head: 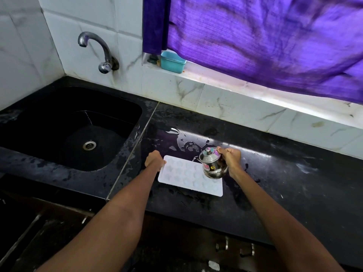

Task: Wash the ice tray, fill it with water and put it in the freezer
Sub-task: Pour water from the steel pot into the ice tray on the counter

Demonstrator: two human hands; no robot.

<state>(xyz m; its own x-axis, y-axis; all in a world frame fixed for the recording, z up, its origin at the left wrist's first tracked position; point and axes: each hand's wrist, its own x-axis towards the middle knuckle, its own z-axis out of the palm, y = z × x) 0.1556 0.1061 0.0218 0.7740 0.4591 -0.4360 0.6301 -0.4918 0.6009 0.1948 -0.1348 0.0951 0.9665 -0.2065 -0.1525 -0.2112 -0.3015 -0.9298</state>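
Note:
A white ice tray (186,177) with several star-shaped cells lies flat on the black counter (275,173), right of the sink. My left hand (155,160) grips the tray's left edge. My right hand (231,159) holds the handle of a small steel kettle (213,163), which hangs tilted over the tray's far right corner with its spout pointing left above the cells.
A black sink (64,130) with a metal drain sits at the left under a wall tap (98,50). Water is pooled on the counter behind the tray. A teal box (172,61) stands on the window ledge below a purple curtain (265,40).

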